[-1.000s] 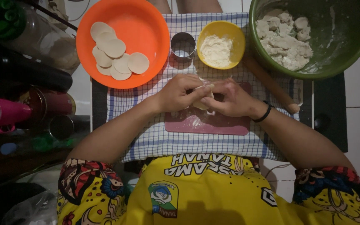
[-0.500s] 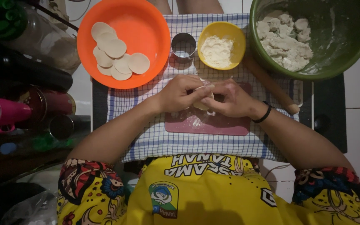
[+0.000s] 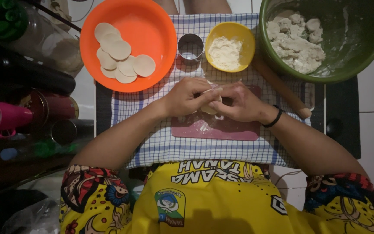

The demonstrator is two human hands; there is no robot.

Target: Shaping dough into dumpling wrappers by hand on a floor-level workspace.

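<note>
Your picture is rather dim, with the brightest part in the upper middle of the frame. The round orange plastic plate and the small yellow bowl of flour shine with strong colour there. The left side sinks into dark shadow, so things there are hard to see. Your hands look sharp, and the corners look darker.

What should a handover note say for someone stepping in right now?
Left hand and right hand: both pinching one small dough piece above the pink board.
Orange plate: six cut dough rounds laid overlapping.
Ring cutter and yellow flour bowl sit behind the board; rolling pin lies to the right.
Green bowl: a large lump of dough remaining.
Done: six rounds cut. Left: the piece in hand and the bowl's dough.
</note>
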